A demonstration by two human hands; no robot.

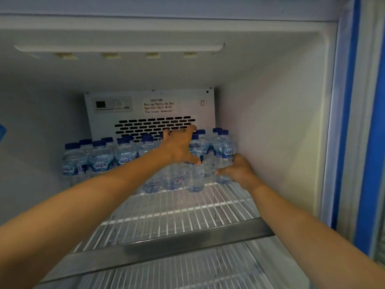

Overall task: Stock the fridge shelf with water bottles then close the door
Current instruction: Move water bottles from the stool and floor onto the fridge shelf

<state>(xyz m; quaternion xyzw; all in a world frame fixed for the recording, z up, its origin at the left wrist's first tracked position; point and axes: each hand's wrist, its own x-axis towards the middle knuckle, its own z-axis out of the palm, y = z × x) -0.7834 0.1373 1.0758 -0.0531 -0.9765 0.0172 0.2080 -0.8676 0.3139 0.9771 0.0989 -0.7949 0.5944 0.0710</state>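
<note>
grip left (179,148) splayed open over bottles (100,161) | grip right (239,173) curled round end bottle (223,151)

We've got a white wire shelf (187,215) with a grey front rail (166,240), and blue-capped water bottles (100,161) standing upright in rows along the back of it.
</note>
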